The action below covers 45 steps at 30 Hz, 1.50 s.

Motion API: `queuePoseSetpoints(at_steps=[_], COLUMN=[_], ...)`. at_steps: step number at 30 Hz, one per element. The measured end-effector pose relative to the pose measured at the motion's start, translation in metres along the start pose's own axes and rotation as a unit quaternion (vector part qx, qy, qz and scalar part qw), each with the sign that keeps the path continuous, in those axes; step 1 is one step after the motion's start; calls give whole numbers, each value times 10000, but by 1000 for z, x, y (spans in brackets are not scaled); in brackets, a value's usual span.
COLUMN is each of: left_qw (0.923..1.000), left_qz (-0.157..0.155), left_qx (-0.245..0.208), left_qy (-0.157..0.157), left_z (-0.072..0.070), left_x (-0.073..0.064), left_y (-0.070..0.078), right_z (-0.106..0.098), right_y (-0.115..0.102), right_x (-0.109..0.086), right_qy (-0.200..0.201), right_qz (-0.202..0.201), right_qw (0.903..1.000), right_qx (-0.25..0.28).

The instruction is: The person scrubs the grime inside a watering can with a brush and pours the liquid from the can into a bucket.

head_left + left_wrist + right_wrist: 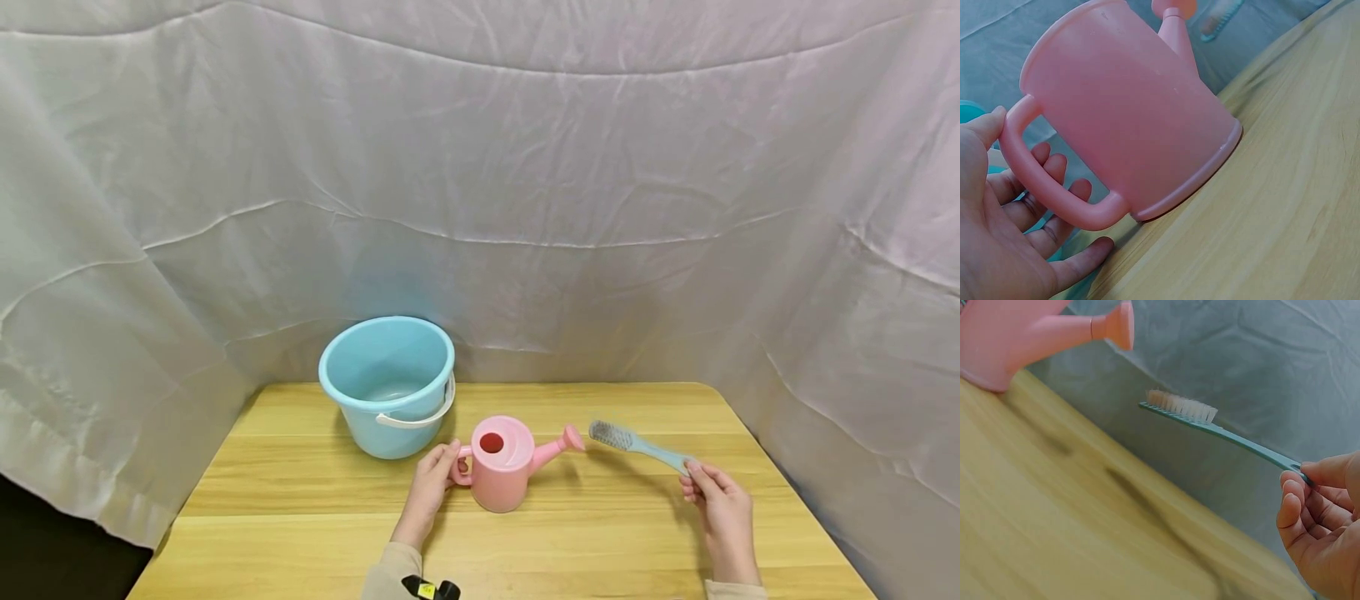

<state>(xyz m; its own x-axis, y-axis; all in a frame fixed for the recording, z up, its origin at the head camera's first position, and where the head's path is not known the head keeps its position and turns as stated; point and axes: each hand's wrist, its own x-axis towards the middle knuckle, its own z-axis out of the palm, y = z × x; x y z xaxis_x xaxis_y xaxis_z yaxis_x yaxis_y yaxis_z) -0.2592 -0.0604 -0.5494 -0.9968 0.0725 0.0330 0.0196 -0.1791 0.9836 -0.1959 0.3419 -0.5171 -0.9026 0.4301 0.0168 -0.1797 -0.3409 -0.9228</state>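
A pink watering can (499, 479) stands upright on the table, its spout pointing right. My left hand (433, 483) holds its handle (1054, 187), thumb at the top of the handle and fingers loosely curved behind it. On the right, my right hand (722, 508) pinches the end of a blue-green scrub brush (641, 446) between thumb and fingers. The brush is raised over the table, bristles (1182, 406) facing up and head toward the spout (1063, 337). Its shadow falls on the wood below.
A light blue bucket (386, 429) with a white handle (420, 421) stands behind and left of the watering can. The wooden table (300, 546) ends at a grey curtain (525, 183) that hangs behind and on both sides.
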Motion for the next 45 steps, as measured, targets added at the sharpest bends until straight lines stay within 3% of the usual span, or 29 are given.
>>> queuePoseSetpoints(at_steps=[8, 27, 35, 45], left_qw=[10000, 10000, 10000, 10000], left_qz=[35, -11, -4, 17], left_qx=[-35, -11, -55, -8], left_qy=[-32, 4, 4, -11], left_z=[0, 0, 0, 0], left_x=[1, 1, 0, 0], left_y=[-1, 0, 0, 0], right_z=[-10, -12, -17, -24], right_y=[8, 14, 12, 10], right_x=[5, 4, 6, 8], right_qy=[-3, -58, -47, -300], right_qz=[690, 989, 1307, 1690], right_qw=[9972, 9894, 9749, 9483], right_qx=[-299, -1062, -1799, -2668])
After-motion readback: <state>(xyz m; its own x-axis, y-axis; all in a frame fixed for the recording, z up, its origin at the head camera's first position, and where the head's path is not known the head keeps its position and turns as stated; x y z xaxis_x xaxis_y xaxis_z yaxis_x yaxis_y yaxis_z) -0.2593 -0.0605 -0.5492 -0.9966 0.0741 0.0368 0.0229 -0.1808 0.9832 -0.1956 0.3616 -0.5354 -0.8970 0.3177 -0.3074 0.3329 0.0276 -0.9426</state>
